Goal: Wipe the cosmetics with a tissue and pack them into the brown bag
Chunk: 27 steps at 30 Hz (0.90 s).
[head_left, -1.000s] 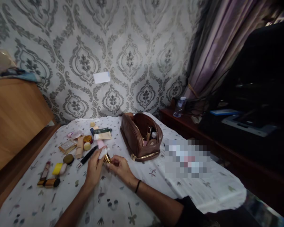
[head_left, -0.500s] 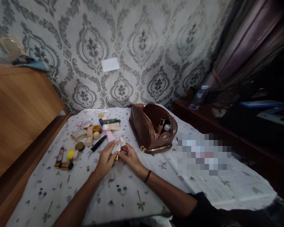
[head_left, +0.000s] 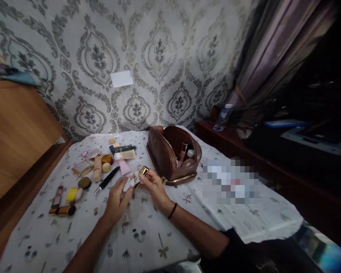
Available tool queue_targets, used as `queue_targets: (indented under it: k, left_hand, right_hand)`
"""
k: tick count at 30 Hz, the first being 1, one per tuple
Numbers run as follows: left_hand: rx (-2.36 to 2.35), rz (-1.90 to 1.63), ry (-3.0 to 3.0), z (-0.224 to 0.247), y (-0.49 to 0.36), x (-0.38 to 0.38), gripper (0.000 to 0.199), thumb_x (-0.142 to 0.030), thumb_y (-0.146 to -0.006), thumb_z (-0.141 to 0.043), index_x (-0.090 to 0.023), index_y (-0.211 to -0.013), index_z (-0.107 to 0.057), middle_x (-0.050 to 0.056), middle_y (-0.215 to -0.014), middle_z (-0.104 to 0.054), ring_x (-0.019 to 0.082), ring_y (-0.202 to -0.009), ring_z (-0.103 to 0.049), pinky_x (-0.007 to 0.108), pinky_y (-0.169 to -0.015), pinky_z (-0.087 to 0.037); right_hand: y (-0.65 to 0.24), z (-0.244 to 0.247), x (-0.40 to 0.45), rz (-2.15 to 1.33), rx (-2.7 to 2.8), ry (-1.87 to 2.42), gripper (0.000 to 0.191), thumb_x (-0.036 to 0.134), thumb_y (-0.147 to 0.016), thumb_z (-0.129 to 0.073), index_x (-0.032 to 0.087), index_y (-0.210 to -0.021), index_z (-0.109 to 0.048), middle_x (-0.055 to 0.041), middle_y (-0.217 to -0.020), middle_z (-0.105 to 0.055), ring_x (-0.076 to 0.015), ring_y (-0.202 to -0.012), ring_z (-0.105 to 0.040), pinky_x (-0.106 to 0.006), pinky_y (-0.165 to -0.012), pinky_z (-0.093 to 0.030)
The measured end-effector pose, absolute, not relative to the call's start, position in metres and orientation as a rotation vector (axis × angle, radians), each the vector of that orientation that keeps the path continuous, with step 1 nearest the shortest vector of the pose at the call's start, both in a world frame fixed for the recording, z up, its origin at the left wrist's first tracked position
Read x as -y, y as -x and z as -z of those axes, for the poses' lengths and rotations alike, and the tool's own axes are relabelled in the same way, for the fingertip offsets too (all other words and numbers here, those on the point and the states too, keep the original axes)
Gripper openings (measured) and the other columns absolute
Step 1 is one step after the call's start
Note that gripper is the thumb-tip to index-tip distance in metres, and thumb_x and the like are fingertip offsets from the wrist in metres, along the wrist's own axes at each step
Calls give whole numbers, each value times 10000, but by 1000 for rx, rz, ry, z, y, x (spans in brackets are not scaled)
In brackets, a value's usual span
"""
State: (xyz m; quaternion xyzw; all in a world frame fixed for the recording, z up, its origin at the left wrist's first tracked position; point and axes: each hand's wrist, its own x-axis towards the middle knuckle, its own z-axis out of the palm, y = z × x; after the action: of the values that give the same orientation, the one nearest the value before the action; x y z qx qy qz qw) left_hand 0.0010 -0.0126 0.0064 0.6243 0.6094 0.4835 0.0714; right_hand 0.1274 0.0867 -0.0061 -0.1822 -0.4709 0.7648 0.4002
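Observation:
My left hand (head_left: pixel 116 201) pinches a crumpled white tissue (head_left: pixel 128 184). In the fingers of my right hand (head_left: pixel 157 192) is a small shiny gold cosmetic item (head_left: pixel 143 171), held against the tissue; its exact kind is unclear. Just beyond the hands lie a pink tube (head_left: pixel 124 167) and a black pen-shaped item with a silver end (head_left: pixel 108 179). To the right of them stands a brown cosmetic bag (head_left: pixel 156 153), unzipped, with a gold-capped bottle (head_left: pixel 183 151) and a white-lidded container (head_left: pixel 190 153) inside.
Several cosmetics lie left of the hands, among them a beige bottle (head_left: pixel 97 169), a yellow-and-pink item (head_left: pixel 74 194) and a gold-and-black tube (head_left: pixel 61 210). A blurred-out patch (head_left: pixel 230 182) covers something at right. A water bottle (head_left: pixel 223 117) stands on the dark ledge behind.
My right hand has turned and raised the gold item, so more of it shows above the tissue. The hands are slightly further apart. The whole view has shifted to the right.

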Motion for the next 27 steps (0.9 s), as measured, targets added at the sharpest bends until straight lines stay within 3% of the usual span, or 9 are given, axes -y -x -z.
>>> queue_targets:
  k: [3, 7, 12, 15, 18, 23, 27]
  left_hand:
    - [-1863, -1472, -1737, -9, -5, 12, 324, -387, -942, -487, -171, -1117, -652, 89, -1034, -681, 245, -981, -634, 354, -871, -493]
    - [-1818, -1404, -1421, -6, -8, 11, 419, -536, -907, -505, -160, -976, -679, 26, -718, -614, 197, -664, -588, 298, -618, -485]
    - [-1528, -1416, -1033, 3, -7, 7, 586, -656, -760, -652, -149, -1053, -652, 20, -772, -632, 155, -593, -571, 263, -523, -463]
    - [-1442, -1518, -780, 5, -8, 4, 640, -664, -635, -754, -160, -1010, -629, 9, -800, -626, 129, -574, -572, 217, -446, -399]
    - [-1445, -1595, -640, 5, -9, 3, 631, -640, -549, -819, -169, -909, -604, -52, -689, -544, 70, -488, -482, 173, -402, -324]
    - [-1484, -1601, -660, 4, -7, 4, 545, -590, -585, -827, -179, -843, -579, -99, -585, -406, 32, -445, -350, 134, -383, -235]
    - [-1540, -1598, -664, 2, -7, 4, 560, -611, -583, -813, -178, -857, -588, -109, -552, -366, 26, -420, -300, 132, -374, -219]
  right_hand:
    - [-128, 4, -87, -1817, 1247, 462, 366, 478, -683, -789, 192, -844, -627, 5, -810, -641, -147, -775, -579, -259, -752, -470]
    - [-130, 0, -85, -1773, 1312, 494, 333, 465, -663, -804, 190, -789, -664, 16, -758, -618, -144, -743, -555, -260, -731, -465]
    - [-132, -2, -85, -1884, 1350, 448, 374, 488, -611, -835, 194, -789, -687, 12, -740, -637, -147, -669, -564, -268, -630, -482]
    - [-132, -1, -86, -1837, 1379, 434, 355, 478, -619, -840, 190, -753, -680, 11, -728, -641, -140, -678, -571, -264, -664, -481]
    - [-131, 0, -87, -1810, 1372, 432, 367, 475, -625, -844, 188, -775, -672, 5, -776, -656, -137, -717, -585, -257, -696, -483]
    - [-132, 1, -88, -1829, 1353, 399, 449, 542, -685, -793, 207, -961, -678, -1, -825, -647, -121, -659, -567, -231, -574, -455]
    - [-132, 4, -90, -1803, 1394, 408, 451, 558, -716, -764, 191, -974, -708, -13, -797, -638, -114, -607, -538, -236, -536, -435]
